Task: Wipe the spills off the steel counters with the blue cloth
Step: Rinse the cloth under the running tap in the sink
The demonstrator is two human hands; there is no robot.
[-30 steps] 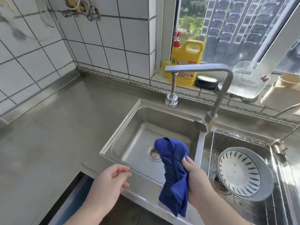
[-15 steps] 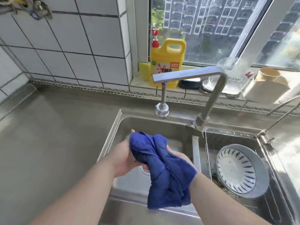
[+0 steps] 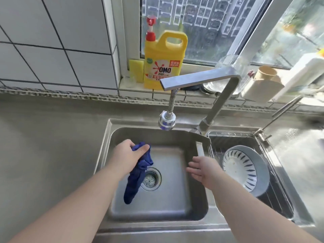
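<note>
Steel counter point(image 3: 43, 155) runs along a white-tiled wall and surrounds a double sink beneath a window. Head view: the left hand point(image 3: 128, 155) grips the bunched top of the blue cloth point(image 3: 138, 174) over the left basin point(image 3: 175, 190), fingers curled round the fabric; the cloth hangs down in a twisted strip beside the drain strainer point(image 3: 150, 179), and whether its lower end touches the basin floor cannot be told. The right hand point(image 3: 203, 170) is held flat with fingers straight and apart, holding nothing, near the divider between the basins. Half a second earlier both hands held the cloth together; one second earlier only the right hand held it. A striped bowl point(image 3: 243, 169) lies tilted in the right basin's wire rack. The faucet point(image 3: 201, 79) extends over the left basin, and a yellow detergent jug point(image 3: 163, 67) stands on the sill.
</note>
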